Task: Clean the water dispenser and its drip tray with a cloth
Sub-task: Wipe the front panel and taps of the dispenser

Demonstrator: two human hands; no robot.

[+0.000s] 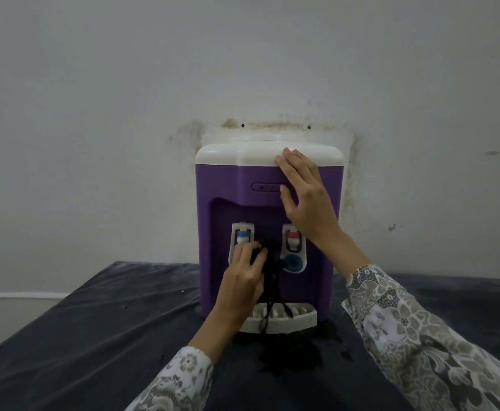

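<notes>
At the back edge of the dark-covered table (94,327), against the stained wall (154,84), stands the purple water dispenser (222,188) with white top (243,152). Drip tray (281,317) sits at its base, facing the camera

Left hand (243,277) is curled round a bunched dark cloth (272,262), pressing it into the recess between the blue-capped tap (243,236) and the red-capped tap (293,238). Cloth tail hangs down over the tray grille and reaches the tabletop. Right hand (305,197) lies flat with straight fingers on the upper front, fingertips on the white top's edge, gripping nothing, apparently just bracing the unit. Hands are well apart, one high, one low

Step looks like: wiping the tap recess. Tray seemingly not done yet

Risks from here, my read:
- knuckles sit right by the blue tap, so a sideways swipe could push the lever and dump water into the tray or onto the cover
- same for the red tap if the cloth moves right; possibly hot, can't tell if the unit is powered
- dangling tail could snag the grille and drag the tray off its seat when the cloth lifts
- dark patch (290,354) on the cover in front of the tray: can't tell whether cloth or wet. If wet, base may slide under a hard push; the right hand's brace matters
- no bottle visible on top, so the unit is likely light and tippy toward the wall
</notes>
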